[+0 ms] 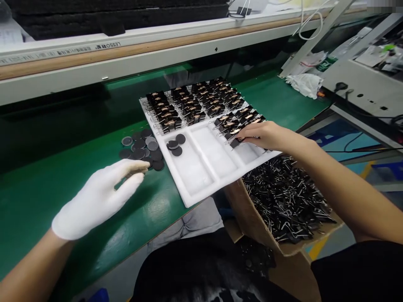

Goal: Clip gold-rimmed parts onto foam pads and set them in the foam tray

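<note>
My left hand (pixel 102 193), in a white glove, hovers over the green bench beside a loose pile of round black discs (pixel 138 147). Its thumb and forefinger are slightly apart at the tips, and no object shows between them. My bare right hand (pixel 262 134) reaches over the white compartment tray (pixel 201 195), its fingers closed on a black binder clip (pixel 235 143) at the end of a row. More binder clips (pixel 189 102) stand in rows in the far compartments, with pale edges in their jaws. Several discs (pixel 176 145) lie in the near-left compartment.
A cardboard box (pixel 248 205) full of loose binder clips is below the bench edge, under my right forearm. A shelf rail (pixel 132 63) runs across behind the tray. Crumpled white plastic (pixel 305 85) lies at the right, near a grey metal housing (pixel 365 88).
</note>
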